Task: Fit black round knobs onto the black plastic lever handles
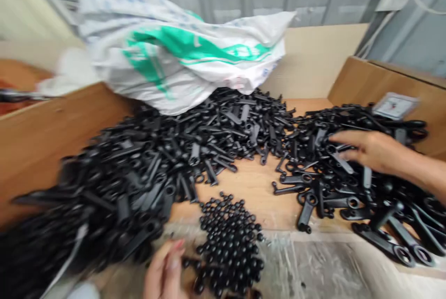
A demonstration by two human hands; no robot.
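My left hand (165, 271) is at the bottom, beside a heap of small black ball knobs (230, 238). Its thumb and fingers are closed together; anything between them is hidden. Over the right-hand pile of black crank handles (308, 210) reaches my right hand (369, 150), its fingers apart. Close to those fingertips lies one crank handle (341, 160); blur keeps me from telling whether they touch. The handles are flat arms with a ring at one end. A bigger pile of black crank handles (195, 152) spreads across the left and back.
A white woven sack (195, 57) with green print lies over the back of the bigger pile. Wooden boards (55, 136) wall the left and right sides. A small white card (395, 106) rests on the right-hand pile. Clear plastic sheet (313, 262) covers the front edge.
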